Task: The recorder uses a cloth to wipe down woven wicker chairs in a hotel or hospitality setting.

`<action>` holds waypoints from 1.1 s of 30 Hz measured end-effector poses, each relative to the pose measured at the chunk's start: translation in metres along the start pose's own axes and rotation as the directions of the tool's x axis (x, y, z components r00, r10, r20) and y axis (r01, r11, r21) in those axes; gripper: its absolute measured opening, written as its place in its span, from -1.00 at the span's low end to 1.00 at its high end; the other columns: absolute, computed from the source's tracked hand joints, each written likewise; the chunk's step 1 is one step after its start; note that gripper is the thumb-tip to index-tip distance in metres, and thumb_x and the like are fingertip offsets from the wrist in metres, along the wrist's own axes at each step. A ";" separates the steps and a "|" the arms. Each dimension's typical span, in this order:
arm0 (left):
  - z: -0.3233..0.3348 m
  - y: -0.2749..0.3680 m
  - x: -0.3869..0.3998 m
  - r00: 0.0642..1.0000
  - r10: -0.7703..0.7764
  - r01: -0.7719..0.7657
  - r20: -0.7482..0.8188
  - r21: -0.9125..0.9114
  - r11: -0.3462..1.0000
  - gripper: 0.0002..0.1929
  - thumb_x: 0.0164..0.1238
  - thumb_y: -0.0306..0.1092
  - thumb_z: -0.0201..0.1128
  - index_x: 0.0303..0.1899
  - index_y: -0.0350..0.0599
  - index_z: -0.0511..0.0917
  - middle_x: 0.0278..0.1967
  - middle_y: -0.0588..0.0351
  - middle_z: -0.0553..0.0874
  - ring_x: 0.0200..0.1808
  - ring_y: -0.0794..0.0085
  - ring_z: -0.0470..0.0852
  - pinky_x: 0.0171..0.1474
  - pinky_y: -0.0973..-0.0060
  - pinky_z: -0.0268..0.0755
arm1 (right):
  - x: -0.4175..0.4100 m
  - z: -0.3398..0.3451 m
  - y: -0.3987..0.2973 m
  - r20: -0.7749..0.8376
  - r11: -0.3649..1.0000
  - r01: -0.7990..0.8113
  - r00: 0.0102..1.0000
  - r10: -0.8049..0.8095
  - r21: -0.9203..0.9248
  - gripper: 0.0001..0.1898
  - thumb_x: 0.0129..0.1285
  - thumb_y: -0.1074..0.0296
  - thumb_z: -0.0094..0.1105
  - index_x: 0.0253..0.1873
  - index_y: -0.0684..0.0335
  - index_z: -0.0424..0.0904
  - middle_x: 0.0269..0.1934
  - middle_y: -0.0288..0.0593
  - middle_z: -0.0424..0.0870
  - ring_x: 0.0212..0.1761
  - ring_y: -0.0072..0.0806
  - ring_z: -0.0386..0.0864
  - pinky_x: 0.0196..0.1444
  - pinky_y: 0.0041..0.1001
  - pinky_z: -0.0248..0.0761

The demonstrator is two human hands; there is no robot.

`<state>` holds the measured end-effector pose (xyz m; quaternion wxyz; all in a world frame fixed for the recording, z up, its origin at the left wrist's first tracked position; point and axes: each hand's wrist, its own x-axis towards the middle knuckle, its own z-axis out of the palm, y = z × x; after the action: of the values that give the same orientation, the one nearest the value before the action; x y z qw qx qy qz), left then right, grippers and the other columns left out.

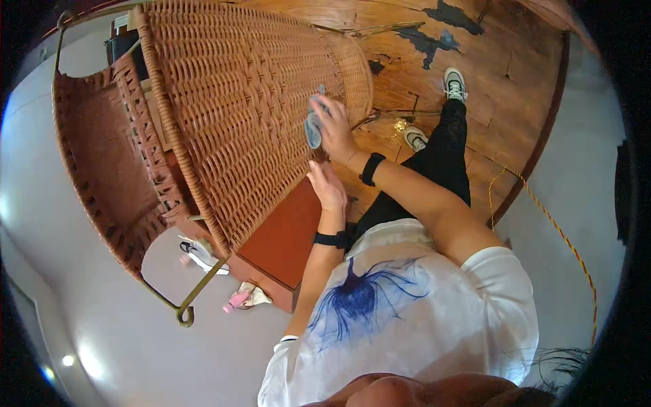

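Observation:
A large woven wicker panel (244, 107) of what looks like a wicker chair, with a thick wrapped rim and thin metal rods, fills the upper left. My right hand (333, 124) holds a grey-blue cloth (313, 129) against the weave near the panel's narrower end. Just below it, my left hand (328, 188) is at the near edge of the panel, its fingers extended and nothing seen in it. Whether its fingertips touch the wicker cannot be told. A smaller curved woven section (107, 147) is at the far left, between metal rods.
A reddish-brown wooden surface (285, 234) lies beneath the panel. White-and-black items (203, 254) and a pink item (236, 301) are beside it. The wood-look floor (488, 102) has dark worn patches. A yellow-and-red cord (564, 229) runs at the right; my shoes (454, 84) are at upper right.

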<state>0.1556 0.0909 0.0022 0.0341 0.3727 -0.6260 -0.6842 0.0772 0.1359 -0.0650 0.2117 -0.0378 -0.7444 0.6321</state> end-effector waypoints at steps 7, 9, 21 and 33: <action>-0.022 -0.005 0.005 0.972 -0.126 0.138 0.201 -0.045 0.989 -0.28 0.47 0.18 -0.22 0.40 -0.19 -0.06 0.39 0.00 0.14 0.39 0.26 0.13 0.42 0.32 -0.03 | 0.010 0.002 -0.071 -0.042 0.933 0.040 0.999 -0.027 0.359 -0.37 -0.03 0.76 -0.02 0.24 0.24 0.38 0.19 -0.01 0.36 0.14 0.00 0.32 0.20 -0.14 0.19; -0.015 0.001 -0.001 0.974 -0.127 0.132 0.188 -0.015 0.991 -0.31 0.47 0.20 -0.28 0.39 -0.14 0.04 0.36 0.02 0.21 0.38 0.24 0.15 0.42 0.30 -0.01 | 0.012 0.005 -0.065 -0.051 0.932 0.115 0.993 -0.104 0.343 -0.40 0.01 0.72 0.01 0.24 0.23 0.37 0.18 -0.02 0.37 0.13 -0.02 0.33 0.18 -0.14 0.20; -0.030 -0.019 0.026 0.958 0.082 -0.056 0.274 -0.101 0.993 -0.41 0.44 0.15 -0.10 0.28 -0.10 0.24 0.24 0.03 0.39 0.27 0.27 0.32 0.36 0.32 0.10 | 0.002 0.028 0.008 -0.171 0.964 -0.264 0.950 0.263 0.018 -0.43 0.12 0.67 0.00 0.29 0.27 0.31 0.11 0.03 0.36 0.09 -0.05 0.34 0.11 -0.23 0.26; -0.040 -0.026 0.027 0.958 0.066 -0.072 0.277 0.010 0.997 -0.38 0.48 0.17 -0.21 0.30 -0.17 0.21 0.22 0.07 0.42 0.25 0.29 0.36 0.32 0.36 0.16 | 0.046 0.019 -0.023 -0.176 0.987 -0.013 0.984 0.041 0.159 -0.41 0.00 0.66 0.12 0.22 0.22 0.40 0.05 -0.02 0.41 0.04 -0.05 0.36 0.11 -0.21 0.26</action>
<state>0.1696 0.0496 -0.0307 -0.0336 0.2516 -0.6442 -0.7215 0.0336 0.1290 -0.0324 0.2713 -0.0875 -0.6696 0.6859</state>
